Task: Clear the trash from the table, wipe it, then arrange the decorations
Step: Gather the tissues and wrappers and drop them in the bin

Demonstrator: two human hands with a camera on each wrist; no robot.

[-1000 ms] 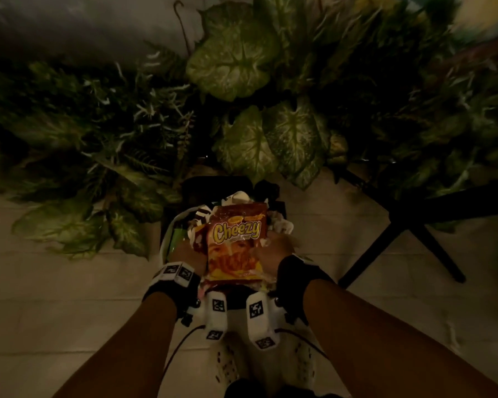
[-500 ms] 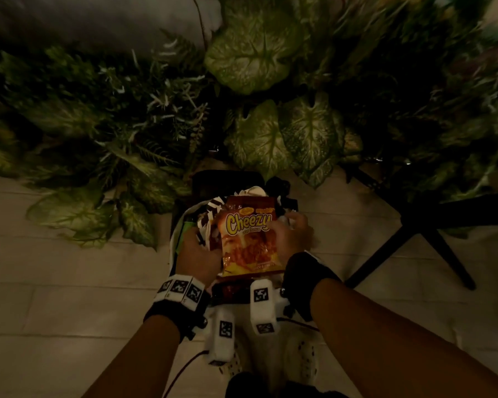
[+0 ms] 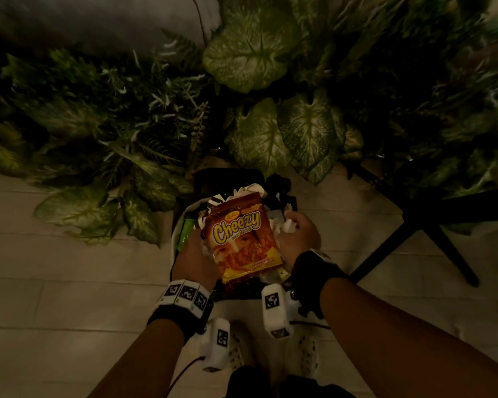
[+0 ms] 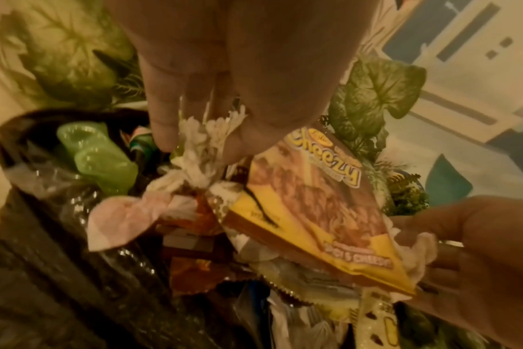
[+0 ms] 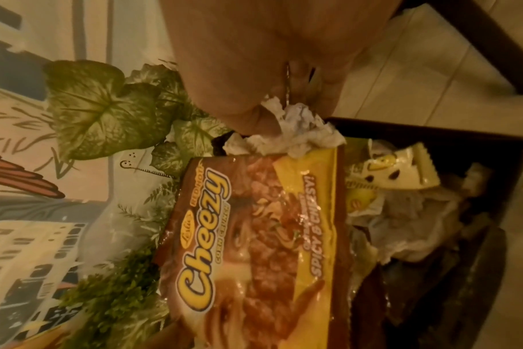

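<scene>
An orange Cheezy snack bag [image 3: 240, 238] [image 4: 314, 207] [image 5: 254, 238] lies on top of a bundle of trash over a black-lined bin [image 3: 227, 176] [image 5: 451, 151]. My left hand [image 3: 194, 258] [image 4: 212, 122] grips crumpled white tissue [image 4: 200, 151] at the bundle's left side. My right hand [image 3: 296, 234] [image 5: 284, 111] grips more white tissue [image 3: 288, 225] [image 5: 293, 132] at its right side. Under the bag sit other wrappers, among them a yellow packet [image 5: 400, 172] and a green plastic piece [image 4: 99, 155]. The fingertips are hidden in the trash.
Large artificial leafy plants [image 3: 270, 133] crowd the wall right behind the bin. A black tripod-like stand [image 3: 431, 222] spreads its legs on the tiled floor to the right. My light shoes [image 3: 270, 354] stand just in front of the bin.
Both hands have carried the bundle a little forward and lower over the bin. The Cheezy bag has tilted slightly, and my right hand has slid further up its right side.
</scene>
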